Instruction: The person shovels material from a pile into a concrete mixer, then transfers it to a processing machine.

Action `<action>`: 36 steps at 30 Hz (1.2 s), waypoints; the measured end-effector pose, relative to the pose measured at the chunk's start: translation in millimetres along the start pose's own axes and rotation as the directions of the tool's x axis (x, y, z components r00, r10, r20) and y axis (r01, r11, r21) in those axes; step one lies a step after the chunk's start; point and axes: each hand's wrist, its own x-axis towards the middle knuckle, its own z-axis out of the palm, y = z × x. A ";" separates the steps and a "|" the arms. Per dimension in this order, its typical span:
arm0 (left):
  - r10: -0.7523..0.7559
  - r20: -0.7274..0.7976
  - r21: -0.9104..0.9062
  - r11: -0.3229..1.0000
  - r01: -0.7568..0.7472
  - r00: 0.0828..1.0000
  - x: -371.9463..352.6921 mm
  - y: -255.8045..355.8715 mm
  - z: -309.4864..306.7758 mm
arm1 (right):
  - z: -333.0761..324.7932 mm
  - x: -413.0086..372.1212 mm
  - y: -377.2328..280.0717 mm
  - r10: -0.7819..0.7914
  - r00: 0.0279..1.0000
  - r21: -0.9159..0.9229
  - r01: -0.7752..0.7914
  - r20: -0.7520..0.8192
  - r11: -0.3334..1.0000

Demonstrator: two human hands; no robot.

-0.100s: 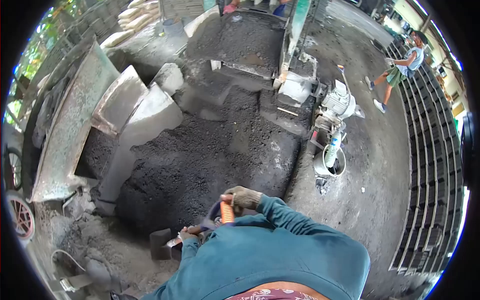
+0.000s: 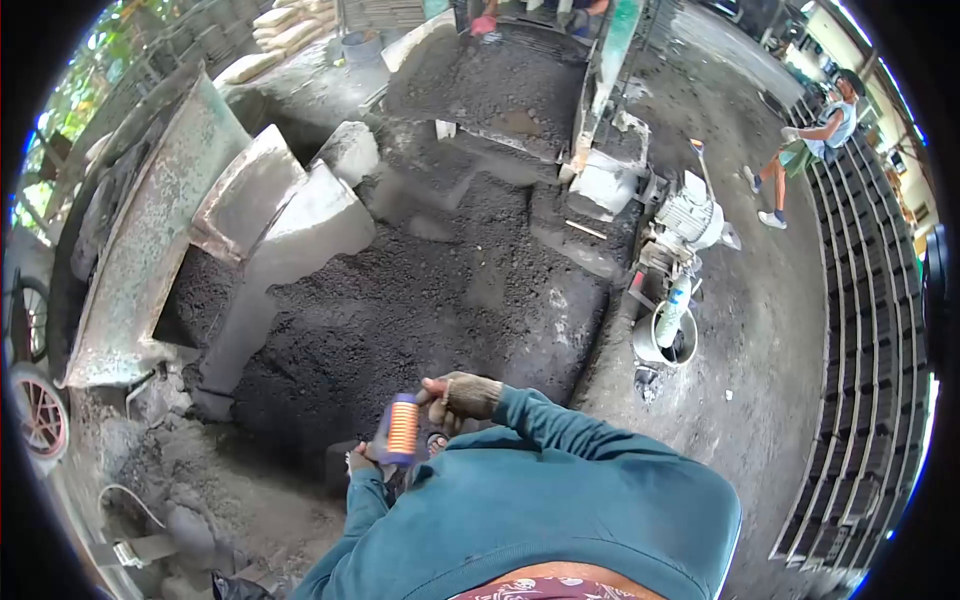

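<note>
A handle (image 2: 403,428) with an orange ribbed grip and purple-blue ends is in front of my chest. It looks like a shovel's D-shaped handle, but its far end is hidden. My left hand (image 2: 362,459) is closed at its lower left side, partly hidden by my sleeve. My right hand (image 2: 462,396), in a grey-brown knitted glove with bare fingertips, is at the upper right of the grip. Its fingers are curled and its thumb points left; what they pinch is unclear. Beyond both hands lies dark, crumbly material (image 2: 400,310).
A motor (image 2: 690,215) and a metal bucket (image 2: 648,340) with a bottle (image 2: 673,305) stand right of the pit. Rusty metal plates (image 2: 250,190) lean at left. A person (image 2: 825,130) is by the dark block racks (image 2: 870,330); another person's hand (image 2: 483,24) shows at the top.
The orange grip has shifted left and turned more fully into view. My right hand has moved slightly left. The whole view has shifted a little, and the person at right has moved slightly.
</note>
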 end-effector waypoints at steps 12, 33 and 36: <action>-0.246 0.490 0.035 0.964 0.263 0.836 -160.6 -94.3 239.8 | -142.2 114.6 -34.7 -0.051 0.901 -0.226 -0.053 -0.431 0.973; 0.436 -0.330 -0.611 0.578 -0.541 0.837 -265.4 -200.9 -54.3 | -119.1 285.9 60.1 -0.108 0.891 -0.268 -0.016 -0.440 0.963; 0.405 -0.459 -0.712 0.366 -0.600 0.791 -231.1 -329.3 -159.9 | -156.6 303.4 194.7 0.162 0.802 -0.224 -0.345 -0.575 0.911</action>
